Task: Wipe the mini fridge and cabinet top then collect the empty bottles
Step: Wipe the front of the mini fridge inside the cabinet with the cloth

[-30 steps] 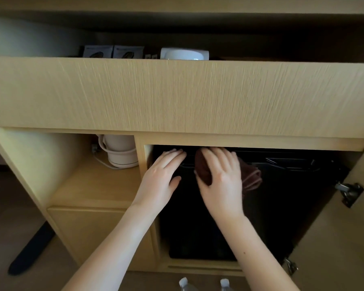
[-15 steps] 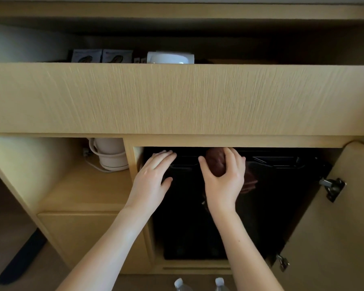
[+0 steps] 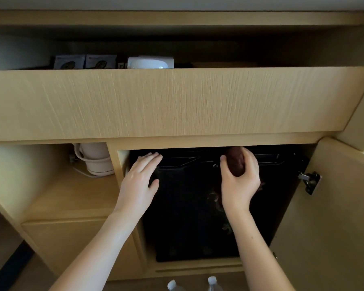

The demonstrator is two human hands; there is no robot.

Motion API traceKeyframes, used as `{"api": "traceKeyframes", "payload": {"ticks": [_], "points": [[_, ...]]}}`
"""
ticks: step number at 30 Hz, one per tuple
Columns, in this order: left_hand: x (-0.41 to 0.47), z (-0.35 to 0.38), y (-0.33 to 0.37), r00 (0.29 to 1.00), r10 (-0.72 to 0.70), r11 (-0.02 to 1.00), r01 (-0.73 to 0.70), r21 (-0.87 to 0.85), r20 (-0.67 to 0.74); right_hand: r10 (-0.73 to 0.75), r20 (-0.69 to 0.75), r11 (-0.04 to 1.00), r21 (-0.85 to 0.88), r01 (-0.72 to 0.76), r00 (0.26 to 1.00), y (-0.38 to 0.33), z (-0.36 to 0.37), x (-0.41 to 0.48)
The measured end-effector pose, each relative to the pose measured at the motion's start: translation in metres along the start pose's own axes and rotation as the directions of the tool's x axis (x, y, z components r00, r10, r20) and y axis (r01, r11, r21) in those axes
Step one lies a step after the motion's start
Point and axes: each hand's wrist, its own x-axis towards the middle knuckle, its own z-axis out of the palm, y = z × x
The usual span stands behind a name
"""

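The left hand (image 3: 139,181) is lying flat and open, fingers spread, on the top front edge of the black fridge (image 3: 189,217), while the right hand (image 3: 240,179) is clutching a dark red cloth (image 3: 235,164) against that same edge, further right. The fridge is sitting inside the wooden cabinet (image 3: 177,101), door (image 3: 328,217) swung open. Two bottles (image 3: 173,285) are standing below, between the forearms.
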Motion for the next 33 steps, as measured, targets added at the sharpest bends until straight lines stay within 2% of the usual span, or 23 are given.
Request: {"api": "traceKeyframes", "payload": {"ticks": [4,8,10,12,15,17,19,22,25,29,31,33], "points": [[0.001,0.0,-0.002,1.0,-0.003,1.0,0.003,0.003,0.005,-0.088,0.119,0.994,-0.061,0.095,0.989,0.001,-0.003,0.003],[0.001,0.0,0.002,0.999,-0.028,0.999,0.028,-0.016,-0.015,0.027,0.022,1.0,-0.007,-0.026,0.999,0.01,-0.025,0.017],[0.001,0.003,0.004,0.999,-0.037,0.998,0.035,-0.057,-0.035,0.018,0.031,0.999,-0.035,-0.017,0.999,0.008,-0.022,0.011],[0.001,0.005,0.005,0.998,-0.036,0.997,0.031,-0.077,-0.061,-0.062,0.119,0.993,-0.094,0.074,0.991,-0.002,-0.005,-0.003],[0.001,0.006,0.003,0.996,0.011,0.998,-0.016,-0.063,-0.086,-0.219,0.308,0.955,-0.129,0.268,0.926,-0.017,0.032,-0.031],[0.0,0.007,0.002,0.995,0.022,0.997,-0.03,-0.073,-0.1,-0.255,0.371,0.936,-0.137,0.324,0.893,-0.02,0.046,-0.044],[-0.002,0.007,0.003,0.99,-0.042,0.992,0.025,-0.121,-0.136,-0.257,0.36,0.939,-0.127,0.32,0.897,-0.017,0.043,-0.044],[-0.005,0.005,0.001,0.968,-0.169,0.959,0.118,-0.258,-0.184,-0.185,0.241,0.973,-0.094,0.213,0.953,-0.009,0.027,-0.034],[-0.005,0.003,-0.002,0.968,-0.19,0.926,0.122,-0.357,-0.163,-0.13,0.152,0.982,-0.118,0.148,0.98,-0.015,0.036,-0.034],[-0.005,0.001,-0.002,0.963,-0.205,0.914,0.125,-0.387,-0.174,-0.261,0.328,0.939,-0.132,0.318,0.908,-0.025,0.067,-0.06],[-0.005,0.001,-0.002,0.962,-0.207,0.909,0.122,-0.398,-0.177,-0.27,0.409,0.937,-0.096,0.335,0.872,-0.026,0.067,-0.062],[-0.005,0.001,-0.004,0.967,-0.196,0.904,0.114,-0.411,-0.165,-0.285,0.415,0.93,-0.098,0.354,0.864,-0.021,0.057,-0.054]]}}
